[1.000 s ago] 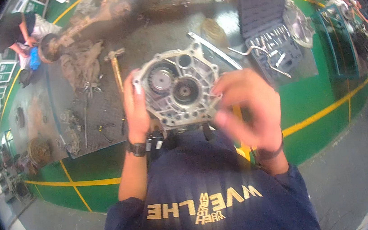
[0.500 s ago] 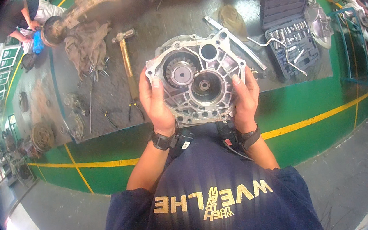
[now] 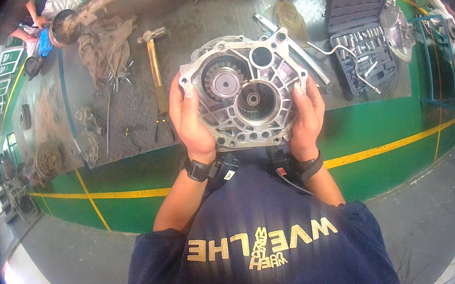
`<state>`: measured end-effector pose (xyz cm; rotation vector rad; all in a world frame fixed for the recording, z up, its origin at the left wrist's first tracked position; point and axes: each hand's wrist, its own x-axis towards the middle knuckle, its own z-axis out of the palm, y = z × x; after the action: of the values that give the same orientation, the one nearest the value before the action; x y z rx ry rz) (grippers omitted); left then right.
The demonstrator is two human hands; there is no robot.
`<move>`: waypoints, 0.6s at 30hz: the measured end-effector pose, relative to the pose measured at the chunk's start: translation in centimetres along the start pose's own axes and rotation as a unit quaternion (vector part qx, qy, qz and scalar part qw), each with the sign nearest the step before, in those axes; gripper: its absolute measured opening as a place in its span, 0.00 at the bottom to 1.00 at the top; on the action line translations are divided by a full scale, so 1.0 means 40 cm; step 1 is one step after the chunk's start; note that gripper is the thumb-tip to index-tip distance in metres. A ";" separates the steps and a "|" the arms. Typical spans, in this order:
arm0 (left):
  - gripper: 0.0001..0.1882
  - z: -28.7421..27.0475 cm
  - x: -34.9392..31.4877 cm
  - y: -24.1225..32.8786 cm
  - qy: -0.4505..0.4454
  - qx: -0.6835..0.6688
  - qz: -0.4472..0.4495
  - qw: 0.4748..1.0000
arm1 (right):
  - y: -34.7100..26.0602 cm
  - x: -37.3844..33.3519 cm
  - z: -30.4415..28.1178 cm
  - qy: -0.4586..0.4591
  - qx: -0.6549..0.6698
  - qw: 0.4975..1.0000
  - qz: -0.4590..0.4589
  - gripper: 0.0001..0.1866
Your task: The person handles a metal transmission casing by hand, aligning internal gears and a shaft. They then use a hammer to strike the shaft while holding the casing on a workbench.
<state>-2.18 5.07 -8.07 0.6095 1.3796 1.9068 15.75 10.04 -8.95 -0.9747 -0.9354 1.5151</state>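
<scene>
Between my two hands is a silver cast-metal gearbox housing point(image 3: 283, 88), held up by its sides in front of my chest. A toothed gear point(image 3: 225, 82) sits in its left round opening, and a deep bore with a bearing point(image 3: 253, 100) shows right of centre. My left hand point(image 3: 190, 124) grips the left edge, thumb on the front rim. On the opposite edge my right hand point(image 3: 307, 116) is closed the same way, its thumb near the upper right lug. The fingers behind the housing are hidden.
The dark worktable carries a hammer point(image 3: 155, 66), a brown rag point(image 3: 107, 49), pliers point(image 3: 164, 128) and a metal bar point(image 3: 308, 62). An open socket set case point(image 3: 349, 75) lies at right, with a bent wrench point(image 3: 335, 51) across it. Another person's hand point(image 3: 30, 36) is at far left.
The housing has shifted very slightly up and right, tilting a little, with both hands still gripping it. The view has moved slightly.
</scene>
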 end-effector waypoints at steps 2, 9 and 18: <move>0.24 -0.004 0.003 0.004 -0.005 0.021 0.001 1.000 | -0.001 0.000 -0.001 -0.006 0.003 1.000 0.003 0.28; 0.23 0.003 0.000 0.002 -0.003 0.038 0.016 0.999 | 0.011 0.002 -0.002 0.012 0.030 0.999 0.019 0.27; 0.23 -0.010 0.006 0.000 -0.012 0.042 0.020 0.999 | 0.013 -0.001 0.000 0.029 0.008 1.000 0.009 0.24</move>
<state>-2.62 5.02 -8.21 0.7028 1.4475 1.8744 15.56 9.95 -9.41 -1.0122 -0.8743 1.4993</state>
